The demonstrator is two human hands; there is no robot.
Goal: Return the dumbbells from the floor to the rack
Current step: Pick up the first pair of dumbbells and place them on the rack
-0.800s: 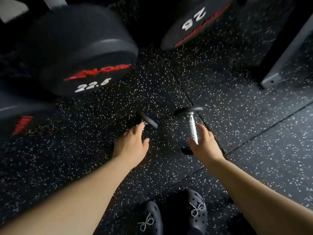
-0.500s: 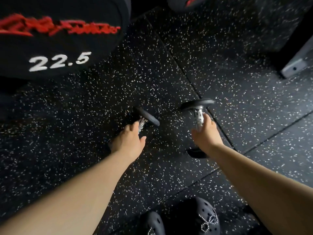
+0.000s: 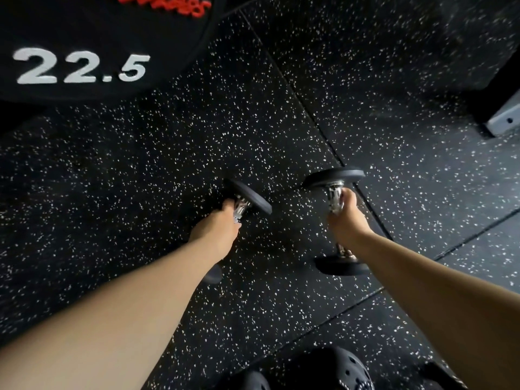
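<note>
From the head view, the left hand (image 3: 215, 230) is wrapped around the chrome handle of the left dumbbell (image 3: 249, 195) and the right hand (image 3: 347, 220) around the right dumbbell (image 3: 333, 175), both seemingly still low over the speckled floor (image 3: 168, 164), beneath the 22.5 dumbbell (image 3: 84, 46).

Dumbbell handles (image 3: 334, 198) shiny chrome (knurled); speckled floor (image 3: 394, 136) matt.

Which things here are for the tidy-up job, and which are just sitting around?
For the job:
left dumbbell, in the left hand
right dumbbell, in the right hand

Just there:
big 22.5 dumbbell
speckled floor
black shoes
</note>
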